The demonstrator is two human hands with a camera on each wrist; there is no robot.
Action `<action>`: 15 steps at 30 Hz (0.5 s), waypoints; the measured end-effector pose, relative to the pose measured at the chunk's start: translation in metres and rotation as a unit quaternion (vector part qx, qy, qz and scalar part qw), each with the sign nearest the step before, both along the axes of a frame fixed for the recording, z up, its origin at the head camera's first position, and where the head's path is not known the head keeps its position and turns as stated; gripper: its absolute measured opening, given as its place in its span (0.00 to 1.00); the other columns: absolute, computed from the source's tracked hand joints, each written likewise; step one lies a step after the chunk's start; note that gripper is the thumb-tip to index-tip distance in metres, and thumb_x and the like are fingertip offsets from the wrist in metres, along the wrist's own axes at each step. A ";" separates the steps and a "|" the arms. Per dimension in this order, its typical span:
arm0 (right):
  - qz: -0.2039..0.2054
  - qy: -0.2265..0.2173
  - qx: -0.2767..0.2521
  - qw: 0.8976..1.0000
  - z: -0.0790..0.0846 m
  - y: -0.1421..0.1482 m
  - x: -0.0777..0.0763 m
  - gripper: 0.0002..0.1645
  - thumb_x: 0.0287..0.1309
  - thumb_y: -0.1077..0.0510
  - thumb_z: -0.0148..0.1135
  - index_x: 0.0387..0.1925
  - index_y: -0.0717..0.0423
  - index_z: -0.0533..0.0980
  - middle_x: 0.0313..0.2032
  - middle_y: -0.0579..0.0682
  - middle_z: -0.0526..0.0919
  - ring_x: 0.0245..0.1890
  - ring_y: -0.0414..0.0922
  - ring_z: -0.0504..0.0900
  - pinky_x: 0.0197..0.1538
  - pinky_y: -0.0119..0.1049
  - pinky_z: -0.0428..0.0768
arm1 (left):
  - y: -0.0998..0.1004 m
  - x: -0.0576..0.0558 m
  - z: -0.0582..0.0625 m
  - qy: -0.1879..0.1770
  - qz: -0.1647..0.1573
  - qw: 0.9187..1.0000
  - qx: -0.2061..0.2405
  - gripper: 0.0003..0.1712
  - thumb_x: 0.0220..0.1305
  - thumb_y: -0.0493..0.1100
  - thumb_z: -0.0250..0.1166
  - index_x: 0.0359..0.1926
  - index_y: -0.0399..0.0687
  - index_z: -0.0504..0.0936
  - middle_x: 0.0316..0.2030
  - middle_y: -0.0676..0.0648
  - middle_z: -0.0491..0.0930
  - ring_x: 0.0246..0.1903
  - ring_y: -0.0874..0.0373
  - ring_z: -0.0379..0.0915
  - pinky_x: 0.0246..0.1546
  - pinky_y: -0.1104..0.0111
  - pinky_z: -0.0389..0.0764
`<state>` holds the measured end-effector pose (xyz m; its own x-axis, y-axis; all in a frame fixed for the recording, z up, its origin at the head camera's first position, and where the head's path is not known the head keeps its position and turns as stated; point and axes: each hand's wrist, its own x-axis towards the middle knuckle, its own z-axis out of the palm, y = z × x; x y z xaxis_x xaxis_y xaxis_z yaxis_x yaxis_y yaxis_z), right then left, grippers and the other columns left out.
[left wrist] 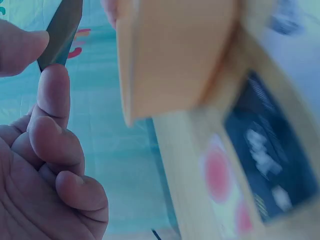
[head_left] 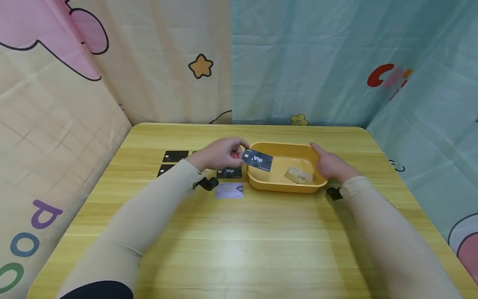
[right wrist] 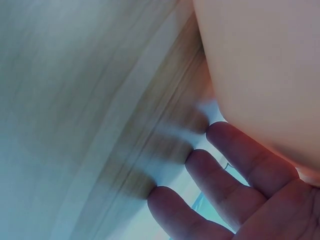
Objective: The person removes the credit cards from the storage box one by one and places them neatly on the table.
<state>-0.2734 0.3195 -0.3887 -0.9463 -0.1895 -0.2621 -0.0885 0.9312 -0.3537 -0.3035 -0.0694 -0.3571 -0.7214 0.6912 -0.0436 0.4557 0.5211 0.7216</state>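
In the head view my left hand (head_left: 223, 153) pinches a dark Vip card (head_left: 257, 159) between thumb and fingers, above the left rim of a yellow plastic tray (head_left: 285, 187). The left wrist view shows this card (left wrist: 61, 35) nearly edge-on between thumb and forefinger, the other fingers curled. My right hand (head_left: 332, 164) holds the tray's right end at the rim. In the right wrist view several of its fingers (right wrist: 235, 180) lie along the outside wall, their tips near the tabletop; the thumb is hidden there. A beige card (head_left: 298, 175) lies inside the tray.
Left of the tray, another dark Vip card (head_left: 229, 173), a lavender card (head_left: 229, 191) and a black card (head_left: 175, 156) lie on the wooden table (head_left: 239, 241). More cards are partly hidden under my left arm. Printed curtains (head_left: 298, 62) hang behind and beside the table.
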 end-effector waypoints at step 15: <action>-0.001 -0.011 0.002 1.000 0.001 -0.001 -0.001 0.43 0.74 0.65 0.37 0.84 0.61 0.35 0.72 0.78 0.63 0.31 0.52 0.79 0.54 0.54 0.78 | -0.105 0.039 -0.033 0.009 0.097 0.995 -0.036 0.25 0.65 0.41 0.71 0.61 0.44 0.76 0.35 0.50 0.79 0.29 0.57 0.70 0.32 0.67 0.72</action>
